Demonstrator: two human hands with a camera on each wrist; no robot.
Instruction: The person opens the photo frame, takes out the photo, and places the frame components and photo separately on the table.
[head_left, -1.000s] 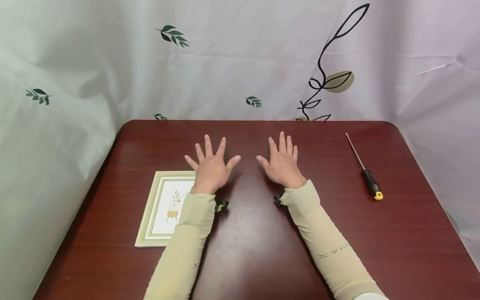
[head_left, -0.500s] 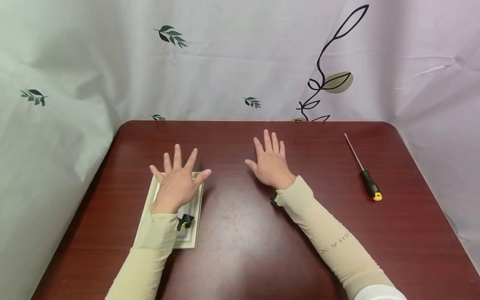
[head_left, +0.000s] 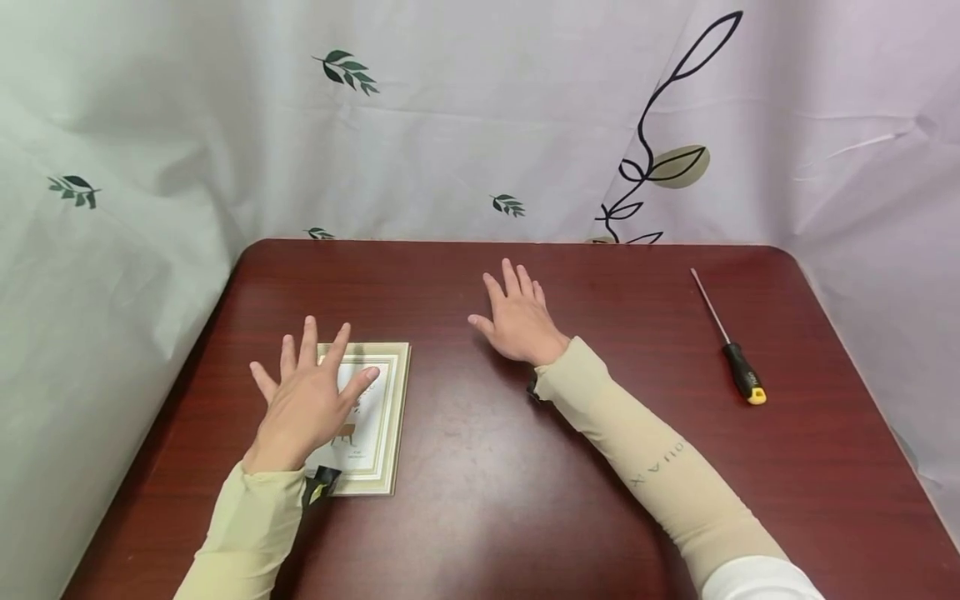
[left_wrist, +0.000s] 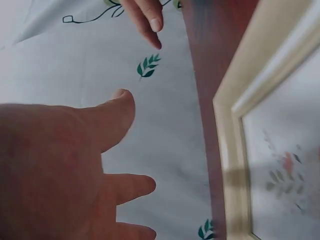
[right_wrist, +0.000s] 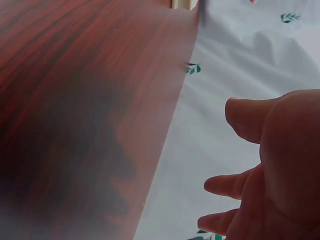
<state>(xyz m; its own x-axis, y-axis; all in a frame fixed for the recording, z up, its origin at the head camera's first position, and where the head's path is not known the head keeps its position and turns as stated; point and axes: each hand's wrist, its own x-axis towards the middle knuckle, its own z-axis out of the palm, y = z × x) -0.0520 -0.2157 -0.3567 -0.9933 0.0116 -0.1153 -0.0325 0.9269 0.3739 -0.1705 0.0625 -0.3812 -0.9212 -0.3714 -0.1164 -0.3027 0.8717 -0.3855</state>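
In the head view my left hand hovers over the left part of a cream picture frame, fingers spread and holding nothing. The frame lies flat, and a print of a potted plant shows behind its glass; the hand hides its left side. The left wrist view has the frame's corner to the right of the spread fingers. My right hand is over the middle of the table, palm down, fingers extended, nothing in it. In the right wrist view that hand casts a shadow on the wood.
A screwdriver with a black and yellow handle lies on the right of the dark red table, its tip pointing away. Behind the table hangs a white curtain with a leaf print.
My left hand has moved left and nearer to me, passing over the picture frame and uncovering its right side. The right hand has shifted left. Frame and screwdriver have stayed put.
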